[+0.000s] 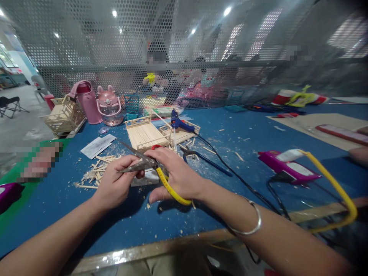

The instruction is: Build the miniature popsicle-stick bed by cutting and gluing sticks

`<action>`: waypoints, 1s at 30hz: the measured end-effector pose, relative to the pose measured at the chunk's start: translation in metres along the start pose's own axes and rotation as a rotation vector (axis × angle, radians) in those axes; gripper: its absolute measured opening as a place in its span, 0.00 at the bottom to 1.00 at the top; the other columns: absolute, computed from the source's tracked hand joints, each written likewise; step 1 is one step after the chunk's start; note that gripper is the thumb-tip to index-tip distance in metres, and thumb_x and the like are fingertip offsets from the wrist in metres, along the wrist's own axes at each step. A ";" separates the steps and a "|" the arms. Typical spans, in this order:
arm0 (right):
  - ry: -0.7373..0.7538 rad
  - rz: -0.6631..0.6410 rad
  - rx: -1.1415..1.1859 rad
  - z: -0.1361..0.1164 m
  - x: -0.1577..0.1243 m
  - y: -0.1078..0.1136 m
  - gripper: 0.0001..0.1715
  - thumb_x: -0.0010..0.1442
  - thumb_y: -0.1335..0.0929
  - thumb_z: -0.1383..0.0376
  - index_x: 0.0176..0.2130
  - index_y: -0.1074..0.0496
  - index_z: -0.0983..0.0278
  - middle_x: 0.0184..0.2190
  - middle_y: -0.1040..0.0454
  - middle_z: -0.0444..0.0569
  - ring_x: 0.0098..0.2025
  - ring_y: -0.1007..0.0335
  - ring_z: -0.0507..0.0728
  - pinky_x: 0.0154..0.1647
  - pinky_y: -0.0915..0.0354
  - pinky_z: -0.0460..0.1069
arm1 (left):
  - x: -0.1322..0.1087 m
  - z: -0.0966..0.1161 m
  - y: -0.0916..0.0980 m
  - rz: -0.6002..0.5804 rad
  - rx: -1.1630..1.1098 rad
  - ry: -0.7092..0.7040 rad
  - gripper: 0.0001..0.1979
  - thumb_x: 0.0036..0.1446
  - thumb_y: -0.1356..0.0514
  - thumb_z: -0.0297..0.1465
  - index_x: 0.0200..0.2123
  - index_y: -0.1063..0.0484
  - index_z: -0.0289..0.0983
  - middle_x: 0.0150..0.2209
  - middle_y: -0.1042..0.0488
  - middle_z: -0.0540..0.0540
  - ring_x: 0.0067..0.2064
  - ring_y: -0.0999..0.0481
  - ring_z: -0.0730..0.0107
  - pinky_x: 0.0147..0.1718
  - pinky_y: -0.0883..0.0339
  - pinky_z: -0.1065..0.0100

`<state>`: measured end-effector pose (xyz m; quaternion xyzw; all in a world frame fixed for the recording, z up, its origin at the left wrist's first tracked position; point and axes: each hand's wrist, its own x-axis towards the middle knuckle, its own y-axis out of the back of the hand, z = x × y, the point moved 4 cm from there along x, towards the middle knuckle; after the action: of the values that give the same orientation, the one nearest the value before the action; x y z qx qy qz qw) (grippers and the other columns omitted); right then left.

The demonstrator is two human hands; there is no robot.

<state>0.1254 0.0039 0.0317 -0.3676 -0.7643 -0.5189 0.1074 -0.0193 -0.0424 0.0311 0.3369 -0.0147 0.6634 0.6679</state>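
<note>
Scissors (143, 165) with one red and one yellow-wrapped handle are held above the blue table, their blades apart and pointing left. My right hand (178, 172) is round the handles, its thumb below near the yellow loop. My left hand (116, 182) is closed beside the blades, fingertips pressed together near the lower blade; what it pinches, if anything, is hidden. Just beyond the hands stands a small wooden-stick frame (143, 134). Loose sticks (97, 170) lie heaped to the left of my left hand.
Behind the frame is a blue glue gun (181, 123); blue-handled pliers (209, 161) lie to the right. A purple tool (290, 168) with a yellow cord rests farther right. Pink bottles (87, 101) stand at the back left. Another person's hand (359, 155) shows at the right edge.
</note>
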 end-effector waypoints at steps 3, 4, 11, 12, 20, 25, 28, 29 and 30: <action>0.008 0.034 0.008 0.001 0.000 -0.001 0.50 0.36 0.32 0.35 0.48 0.35 0.64 0.40 0.31 0.53 0.41 0.35 0.60 0.44 0.38 0.56 | 0.000 0.000 -0.001 -0.013 -0.009 0.006 0.14 0.60 0.50 0.33 0.24 0.33 0.35 0.22 0.31 0.50 0.26 0.33 0.73 0.27 0.41 0.73; 0.007 0.046 0.008 0.001 0.000 -0.001 0.50 0.36 0.33 0.35 0.48 0.34 0.65 0.39 0.31 0.53 0.40 0.35 0.60 0.43 0.38 0.56 | 0.000 0.000 -0.001 -0.017 -0.014 0.006 0.15 0.60 0.50 0.33 0.24 0.33 0.35 0.22 0.31 0.50 0.26 0.33 0.73 0.27 0.41 0.73; 0.017 0.084 -0.035 0.004 -0.003 0.000 0.46 0.40 0.33 0.38 0.44 0.31 0.70 0.32 0.30 0.52 0.33 0.34 0.56 0.36 0.36 0.51 | -0.001 -0.005 -0.002 -0.008 -0.092 0.041 0.15 0.60 0.49 0.35 0.24 0.33 0.35 0.22 0.33 0.50 0.26 0.34 0.74 0.27 0.41 0.73; 0.018 0.081 -0.039 0.005 -0.003 0.000 0.45 0.40 0.33 0.38 0.44 0.31 0.70 0.32 0.29 0.53 0.33 0.34 0.56 0.36 0.36 0.50 | -0.001 -0.006 -0.003 -0.009 -0.109 0.051 0.15 0.60 0.49 0.35 0.24 0.33 0.35 0.22 0.33 0.51 0.26 0.35 0.75 0.27 0.41 0.73; -0.004 0.005 -0.066 0.009 -0.004 -0.001 0.35 0.49 0.37 0.39 0.38 0.29 0.67 0.26 0.28 0.48 0.28 0.35 0.53 0.29 0.40 0.46 | 0.000 -0.012 -0.007 0.006 -0.250 0.120 0.13 0.59 0.48 0.35 0.25 0.31 0.35 0.23 0.32 0.51 0.26 0.33 0.75 0.28 0.39 0.73; -0.112 -0.005 0.034 0.009 -0.003 -0.002 0.36 0.49 0.37 0.38 0.38 0.30 0.66 0.25 0.31 0.45 0.25 0.39 0.50 0.26 0.44 0.45 | 0.000 -0.013 -0.004 0.046 -0.260 0.167 0.13 0.58 0.47 0.36 0.28 0.28 0.35 0.24 0.31 0.50 0.27 0.32 0.75 0.28 0.39 0.74; -0.155 0.058 0.103 0.008 -0.001 0.000 0.37 0.49 0.37 0.38 0.41 0.32 0.66 0.26 0.32 0.44 0.26 0.41 0.51 0.26 0.44 0.45 | 0.000 -0.013 -0.002 0.075 -0.246 0.185 0.13 0.58 0.46 0.37 0.31 0.27 0.36 0.23 0.30 0.51 0.27 0.32 0.75 0.28 0.38 0.74; -0.172 0.073 0.122 0.008 -0.001 0.001 0.37 0.48 0.37 0.38 0.41 0.32 0.66 0.25 0.33 0.44 0.25 0.42 0.51 0.26 0.44 0.46 | 0.001 -0.013 -0.001 0.082 -0.243 0.191 0.12 0.57 0.45 0.37 0.31 0.26 0.36 0.23 0.29 0.51 0.27 0.31 0.75 0.28 0.38 0.73; -0.195 0.088 0.143 0.008 0.000 0.002 0.36 0.48 0.36 0.39 0.40 0.32 0.66 0.24 0.34 0.43 0.25 0.43 0.51 0.25 0.44 0.46 | 0.001 -0.014 -0.002 0.086 -0.240 0.197 0.12 0.57 0.45 0.37 0.32 0.26 0.36 0.23 0.28 0.50 0.27 0.31 0.75 0.27 0.37 0.73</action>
<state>0.1285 0.0113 0.0291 -0.4410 -0.7893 -0.4195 0.0811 -0.0236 -0.0353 0.0200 0.1872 -0.0430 0.7148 0.6725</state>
